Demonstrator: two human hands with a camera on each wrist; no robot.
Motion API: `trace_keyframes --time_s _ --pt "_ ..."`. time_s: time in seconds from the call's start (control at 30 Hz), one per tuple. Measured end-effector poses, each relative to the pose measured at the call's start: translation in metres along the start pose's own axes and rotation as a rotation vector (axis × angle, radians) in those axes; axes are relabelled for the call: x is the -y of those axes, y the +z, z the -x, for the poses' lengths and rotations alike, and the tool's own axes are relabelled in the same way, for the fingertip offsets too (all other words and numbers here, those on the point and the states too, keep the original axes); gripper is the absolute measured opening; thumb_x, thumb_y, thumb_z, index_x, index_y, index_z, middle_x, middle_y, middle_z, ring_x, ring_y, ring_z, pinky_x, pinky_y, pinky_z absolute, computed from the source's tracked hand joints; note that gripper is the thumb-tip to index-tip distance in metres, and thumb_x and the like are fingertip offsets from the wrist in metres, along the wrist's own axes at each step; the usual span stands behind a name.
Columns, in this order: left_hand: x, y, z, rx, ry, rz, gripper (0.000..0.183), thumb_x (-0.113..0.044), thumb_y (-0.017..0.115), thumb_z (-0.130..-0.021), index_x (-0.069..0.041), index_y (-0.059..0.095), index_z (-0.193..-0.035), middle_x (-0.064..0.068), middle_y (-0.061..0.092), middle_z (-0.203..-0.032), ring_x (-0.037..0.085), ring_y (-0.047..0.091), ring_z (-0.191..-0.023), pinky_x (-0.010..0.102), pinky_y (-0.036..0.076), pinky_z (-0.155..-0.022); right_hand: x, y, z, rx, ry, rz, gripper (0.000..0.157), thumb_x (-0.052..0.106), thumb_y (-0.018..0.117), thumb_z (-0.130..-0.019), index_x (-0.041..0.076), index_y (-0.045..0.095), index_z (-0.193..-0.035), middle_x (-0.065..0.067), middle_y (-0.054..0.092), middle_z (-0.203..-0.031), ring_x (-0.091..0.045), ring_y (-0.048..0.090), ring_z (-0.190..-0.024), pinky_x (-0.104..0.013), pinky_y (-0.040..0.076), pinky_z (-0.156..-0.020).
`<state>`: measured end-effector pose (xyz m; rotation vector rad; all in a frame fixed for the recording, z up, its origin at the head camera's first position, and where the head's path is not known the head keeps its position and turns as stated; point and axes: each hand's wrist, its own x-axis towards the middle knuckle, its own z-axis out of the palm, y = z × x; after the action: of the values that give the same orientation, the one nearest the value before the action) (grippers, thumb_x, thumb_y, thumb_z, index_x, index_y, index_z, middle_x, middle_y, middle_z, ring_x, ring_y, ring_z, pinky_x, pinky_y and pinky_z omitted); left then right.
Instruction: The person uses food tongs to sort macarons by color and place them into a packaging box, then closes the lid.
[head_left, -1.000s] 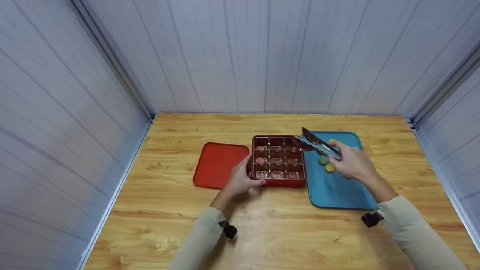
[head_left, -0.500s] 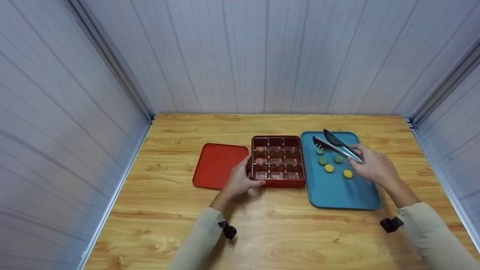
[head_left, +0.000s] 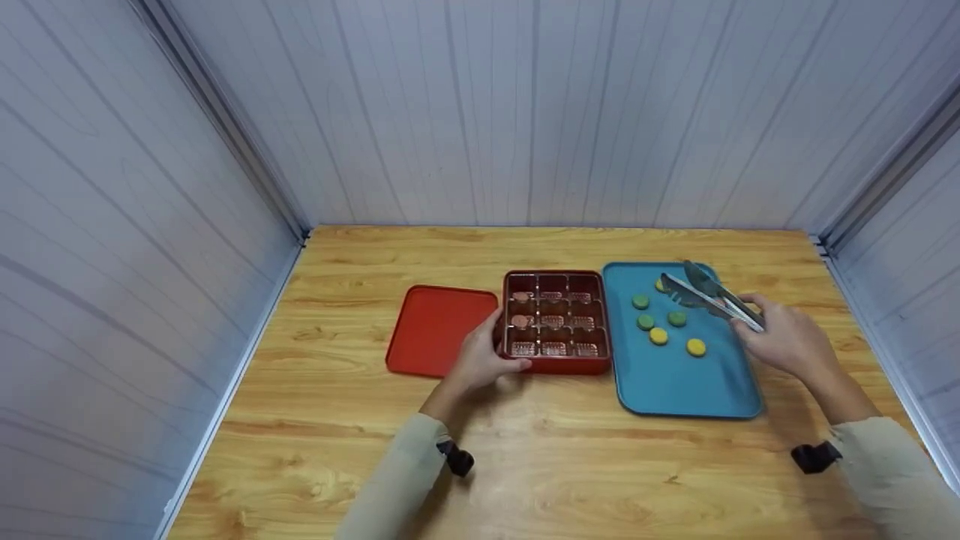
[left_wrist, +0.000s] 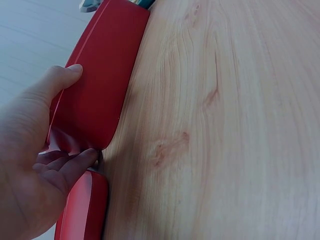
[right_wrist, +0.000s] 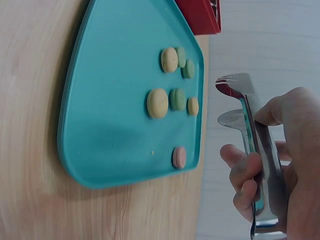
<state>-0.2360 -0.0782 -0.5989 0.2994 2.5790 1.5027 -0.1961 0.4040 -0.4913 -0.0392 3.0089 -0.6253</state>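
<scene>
- Left hand [head_left: 478, 360], as my feed shows, grips the red box [head_left: 559, 366] at its near left corner, thumb on the front wall.
- Right hand [head_left: 787, 337], reaching forward, holds the tongs [right_wrist: 267, 160], arms spread; since a second ago I see it has swung from the box to the tray's far right.
- Wooden counter [head_left: 570, 465] under everything.
- Blue tray [head_left: 690, 390] just right of the box; I count more macarons on it now: three green [head_left: 677, 319], three yellow [head_left: 696, 347], one pink [right_wrist: 179, 157].
- Box has nine compartments; its left column's back and middle ones hold pink macarons [head_left: 521, 321].
- Red lid [head_left: 442, 334], flat, left of the box.
</scene>
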Motion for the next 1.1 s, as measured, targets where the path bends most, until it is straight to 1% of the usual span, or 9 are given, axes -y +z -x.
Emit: trace_keyframes --time_s 0.1,0.2,0.33,0.37,0.57,0.77,0.87,0.97,1.1 --pt "-0.007 -0.002 0.004 0.002 0.006 0.005 0.121 -0.031 0.103 -0.077 -0.004 0.036 -0.175 0.023 0.06 -0.167 0.042 0.061 -0.15 0.059 0.045 -0.133 -0.008 -0.002 0.002 -0.015 -0.01 0.0 0.057 0.033 0.061 -0.112 -0.004 0.055 -0.156 -0.009 0.057 -0.073 -0.02 0.049 -0.059 -0.034 0.037 -0.051" --pt "-0.007 -0.002 0.004 -0.001 0.03 0.005 0.117 -0.03 0.101 -0.08 -0.002 0.037 -0.174 0.025 0.062 -0.164 0.041 0.064 -0.147 0.056 0.048 -0.131 -0.015 -0.004 0.003 -0.022 -0.016 0.003 0.057 0.031 0.06 -0.111 -0.005 0.056 -0.154 -0.008 0.058 -0.072 -0.02 0.05 -0.059 -0.034 0.038 -0.051" --pt "-0.009 -0.001 0.004 0.008 0.017 0.017 0.118 -0.025 0.101 -0.08 -0.002 0.035 -0.175 0.025 0.059 -0.166 0.042 0.061 -0.151 0.057 0.045 -0.134 -0.024 -0.007 0.004 -0.009 0.001 0.013 0.058 0.033 0.058 -0.112 -0.007 0.054 -0.154 -0.01 0.059 -0.074 -0.021 0.052 -0.059 -0.035 0.039 -0.052" --pt "-0.013 -0.002 0.006 0.014 -0.003 0.02 0.12 -0.023 0.101 -0.079 -0.002 0.033 -0.176 0.025 0.058 -0.168 0.043 0.059 -0.153 0.059 0.042 -0.135 -0.025 -0.008 0.004 -0.007 0.007 0.014 0.059 0.033 0.058 -0.112 -0.007 0.054 -0.154 -0.01 0.059 -0.074 -0.021 0.052 -0.059 -0.035 0.039 -0.052" --pt "-0.014 -0.003 0.005 0.015 -0.007 0.023 0.12 -0.023 0.101 -0.078 -0.003 0.033 -0.176 0.026 0.056 -0.169 0.045 0.056 -0.155 0.06 0.04 -0.137 -0.033 -0.01 0.006 -0.009 0.013 0.012 0.061 0.033 0.058 -0.111 -0.01 0.052 -0.153 -0.01 0.058 -0.074 -0.021 0.051 -0.059 -0.034 0.038 -0.05" --pt "-0.01 -0.003 0.005 0.001 0.008 -0.009 0.119 -0.029 0.101 -0.078 -0.003 0.036 -0.175 0.026 0.058 -0.167 0.045 0.058 -0.153 0.061 0.043 -0.134 -0.038 -0.005 0.004 -0.043 0.004 0.018 0.058 0.032 0.059 -0.11 -0.01 0.055 -0.15 -0.011 0.059 -0.075 -0.022 0.051 -0.06 -0.035 0.038 -0.051" --pt "-0.014 -0.004 0.007 0.011 -0.006 0.019 0.122 -0.027 0.102 -0.077 -0.003 0.034 -0.176 0.025 0.058 -0.168 0.045 0.058 -0.153 0.062 0.042 -0.135 -0.041 -0.002 0.003 -0.047 0.011 0.024 0.056 0.032 0.06 -0.11 -0.009 0.057 -0.148 -0.011 0.058 -0.076 -0.023 0.051 -0.063 -0.035 0.037 -0.053" --pt "-0.014 -0.004 0.006 0.018 -0.01 0.031 0.122 -0.026 0.102 -0.078 -0.003 0.033 -0.176 0.026 0.057 -0.169 0.045 0.058 -0.152 0.061 0.042 -0.135 -0.045 0.0 0.002 -0.043 0.021 0.023 0.056 0.032 0.06 -0.109 -0.009 0.057 -0.148 -0.011 0.057 -0.076 -0.025 0.052 -0.065 -0.036 0.037 -0.053" --pt "-0.015 -0.004 0.006 0.009 -0.004 -0.005 0.12 -0.026 0.101 -0.079 -0.003 0.034 -0.176 0.026 0.055 -0.17 0.045 0.056 -0.155 0.061 0.042 -0.135 -0.05 0.004 0.002 -0.008 0.039 0.009 0.059 0.033 0.058 -0.11 -0.01 0.055 -0.15 -0.01 0.056 -0.076 -0.024 0.052 -0.065 -0.036 0.038 -0.054"
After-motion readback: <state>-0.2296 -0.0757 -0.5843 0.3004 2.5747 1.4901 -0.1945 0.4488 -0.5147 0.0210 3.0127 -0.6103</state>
